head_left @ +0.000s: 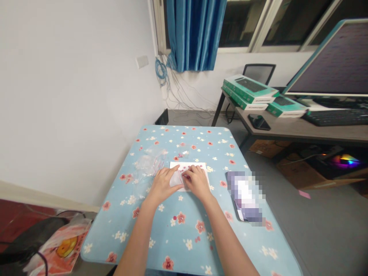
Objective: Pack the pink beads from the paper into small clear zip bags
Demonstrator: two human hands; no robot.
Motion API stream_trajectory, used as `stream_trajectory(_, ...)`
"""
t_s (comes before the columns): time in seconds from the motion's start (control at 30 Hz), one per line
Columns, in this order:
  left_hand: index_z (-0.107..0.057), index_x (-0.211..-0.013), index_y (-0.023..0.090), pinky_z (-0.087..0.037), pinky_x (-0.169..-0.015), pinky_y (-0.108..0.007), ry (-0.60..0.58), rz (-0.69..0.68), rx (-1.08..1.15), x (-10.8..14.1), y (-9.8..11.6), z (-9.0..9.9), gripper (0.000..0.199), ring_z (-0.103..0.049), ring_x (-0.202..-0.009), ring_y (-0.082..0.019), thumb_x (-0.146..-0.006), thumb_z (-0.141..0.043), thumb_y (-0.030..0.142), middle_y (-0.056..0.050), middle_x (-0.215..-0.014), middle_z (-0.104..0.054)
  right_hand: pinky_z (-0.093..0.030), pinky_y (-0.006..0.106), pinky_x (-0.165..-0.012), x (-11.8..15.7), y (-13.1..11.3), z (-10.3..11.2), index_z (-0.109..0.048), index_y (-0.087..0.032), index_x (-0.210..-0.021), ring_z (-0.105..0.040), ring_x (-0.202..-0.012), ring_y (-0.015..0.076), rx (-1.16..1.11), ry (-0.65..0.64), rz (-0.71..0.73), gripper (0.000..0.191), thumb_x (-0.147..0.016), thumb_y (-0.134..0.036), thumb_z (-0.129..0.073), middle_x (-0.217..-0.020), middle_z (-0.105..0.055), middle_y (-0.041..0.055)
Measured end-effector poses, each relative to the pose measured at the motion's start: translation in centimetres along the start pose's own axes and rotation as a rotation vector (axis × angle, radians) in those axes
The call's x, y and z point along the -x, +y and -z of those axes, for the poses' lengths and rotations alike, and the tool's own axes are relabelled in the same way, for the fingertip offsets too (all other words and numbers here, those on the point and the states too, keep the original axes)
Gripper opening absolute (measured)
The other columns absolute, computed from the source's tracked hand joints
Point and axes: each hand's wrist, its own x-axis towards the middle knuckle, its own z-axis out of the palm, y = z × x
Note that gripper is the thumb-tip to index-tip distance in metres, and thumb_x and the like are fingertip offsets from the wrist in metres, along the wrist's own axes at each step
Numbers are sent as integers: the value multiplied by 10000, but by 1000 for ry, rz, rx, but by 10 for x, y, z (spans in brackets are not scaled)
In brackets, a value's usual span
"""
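Observation:
A white sheet or card point(203, 186) with small red dots and a red line lies on the flowered blue table. My left hand point(165, 184) rests on its left part, thumb and fingers spread apart. Over the middle and right of the card is my right hand point(197, 181), its fingers bent and pinched together near the red line; whatever is between the fingertips is too small to make out. Crumpled clear plastic point(149, 163) lies left of the card. Beyond the card is a small clear packet point(183, 154) with red bits.
A partly blurred phone-like device point(244, 195) lies at the table's right side. A small red dot point(174, 217) is on the cloth nearer me. On a desk at the right are green boxes point(250, 90), a black phone point(258, 122), a keyboard point(339, 117) and a monitor point(333, 61).

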Motion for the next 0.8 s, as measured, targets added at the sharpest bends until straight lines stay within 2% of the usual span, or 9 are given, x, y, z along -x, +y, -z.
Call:
stream_trajectory(0.2, -387, -1333, 268, -414, -918, -405, -7, 4, -11, 0, 0, -1, 705, -537, -1028, -235, -718, -699, 415, -50, -1120, -609, -312, 328, -736, 0, 2, -1, -658, -221, -876, -463, -872, 219, -25, 27, 3, 117, -836, -206, -549, -897, -576, 64)
stream_trajectory(0.4, -380, -1337, 265, -416, -911, -412, -18, 8, -16, 0, 1, -1, 716, -541, -1031, -244, -717, -701, 419, -55, -1129, -611, -336, 324, -752, 2, 4, 9, -655, -220, -879, -477, -851, 208, -171, 59, -25, 145, -867, -265, -518, -880, -579, 55)
stream_trajectory(0.7, -371, -1342, 262, -421, -903, -412, -17, 2, -5, 0, 0, -3, 739, -547, -1029, -244, -705, -713, 415, -55, -1122, -619, -352, 327, -778, 2, -1, 11, -659, -206, -884, -493, -834, 192, -281, 23, 51, 130, -854, -246, -539, -851, -586, 45)
stream_trajectory(0.8, -372, -1341, 271, -426, -900, -410, 0, 0, -2, 0, 0, -3, 735, -551, -1024, -241, -706, -712, 414, -51, -1115, -621, -351, 322, -769, 2, 3, 10, -657, -202, -893, -488, -827, 191, -269, 37, 29, 131, -851, -240, -539, -848, -580, 45)
